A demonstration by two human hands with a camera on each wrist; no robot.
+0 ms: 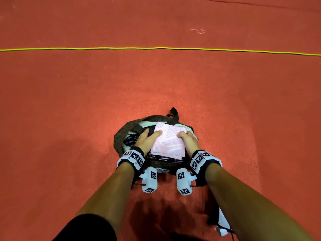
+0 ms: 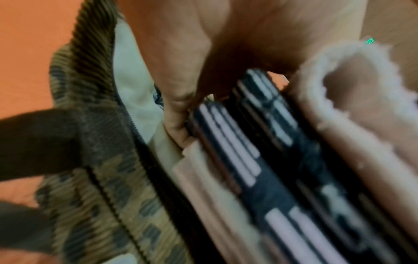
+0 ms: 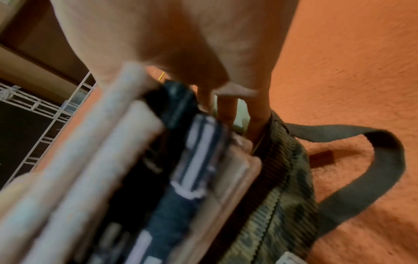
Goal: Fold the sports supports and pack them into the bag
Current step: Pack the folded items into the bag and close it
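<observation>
- Orange-red carpeted floor (image 1: 86, 101), crossed by yellow-green cord (image 1: 156, 48).
- Camouflage corduroy bag (image 1: 121, 134), mouth open, flat on floor.
- Stack of folded sports supports (image 1: 169, 141), pink on top, dark striped beneath, held at bag's mouth.
- Left hand (image 1: 147, 139) gripping stack's left side, thumb on top.
- Right hand (image 1: 188, 140) gripping right side likewise.

Both wrist views motion-blurred, bag (image 1: 121, 136) interior hidden under stacked supports (image 1: 167, 141), fingertips tucked out of sight
</observation>
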